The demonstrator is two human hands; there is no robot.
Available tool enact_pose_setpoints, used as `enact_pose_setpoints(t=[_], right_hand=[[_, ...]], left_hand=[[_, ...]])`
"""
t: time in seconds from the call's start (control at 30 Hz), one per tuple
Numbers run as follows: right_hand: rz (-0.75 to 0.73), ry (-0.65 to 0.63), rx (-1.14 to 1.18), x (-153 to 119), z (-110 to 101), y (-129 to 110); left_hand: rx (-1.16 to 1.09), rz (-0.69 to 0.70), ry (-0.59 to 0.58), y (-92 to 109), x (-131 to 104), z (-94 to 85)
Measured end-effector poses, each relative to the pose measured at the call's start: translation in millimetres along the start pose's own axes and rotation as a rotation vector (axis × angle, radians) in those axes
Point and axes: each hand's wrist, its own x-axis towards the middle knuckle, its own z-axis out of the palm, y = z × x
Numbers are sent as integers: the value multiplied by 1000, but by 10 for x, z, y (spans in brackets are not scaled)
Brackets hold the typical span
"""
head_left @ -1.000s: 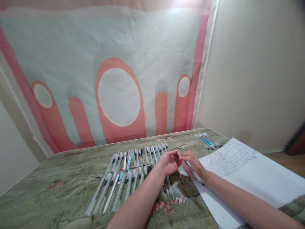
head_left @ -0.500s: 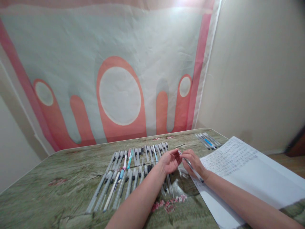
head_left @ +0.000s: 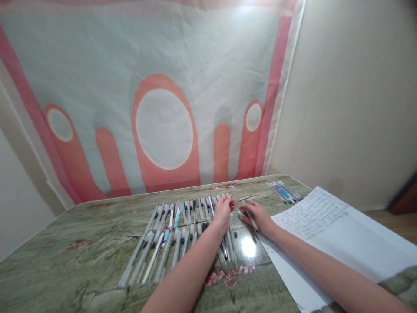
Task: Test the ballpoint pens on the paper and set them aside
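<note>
My right hand (head_left: 258, 218) is closed on a clear pen (head_left: 250, 221) with a dark end, held slanting beside the left edge of a sheet of paper (head_left: 345, 243) with handwriting. My left hand (head_left: 224, 211) hangs over the right end of the rows of pens, its fingers curled together; whether anything small is between them I cannot make out. Clear-barrelled pens (head_left: 140, 261) lie side by side in two rows, among them a teal pen (head_left: 177, 217) and a cream one (head_left: 152, 263). A small black piece (head_left: 235, 234) lies between my forearms.
Several more pens (head_left: 284, 192), one of them blue, lie at the back right of the marbled green table (head_left: 81, 274). Behind the table hangs a cloth (head_left: 163, 52) with red shapes, beside a plain wall (head_left: 352, 100).
My hands have moved apart. The left went slightly left and up, and its fingers curled. The right keeps the pen, now more upright and lower at its side.
</note>
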Motion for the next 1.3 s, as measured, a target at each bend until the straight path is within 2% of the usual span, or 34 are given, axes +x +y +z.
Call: enact_pose_setpoints(t=[0.1,0.2,0.33,0.4,0.67,0.77,0.93,1.3], right_hand=[[23,61,-2,8,-13,2],[29,199,21,34,-58,-42],[-1,294,49,65,-117,-131],[-28,297,56,69,-146,-176],[-198,215,0,12,-230,-303],[-237,194,-14,1,-231,-324],[-220,174,12,12,-229,-327],[-214,252,52,16,-158,-236]], left_hand=[[36,9,17,-27,-13,3],[94,21,35,-69,-50,6],[159,-32,-104,-125,-131,38],[146,-41,-143,-126,-155,59],[-180,-111,-101,21,-94,36],[-182,-145,-88,37,-97,33],[-160,-156,-113,3,-130,58],[-4,-86,-144,-53,-204,115]])
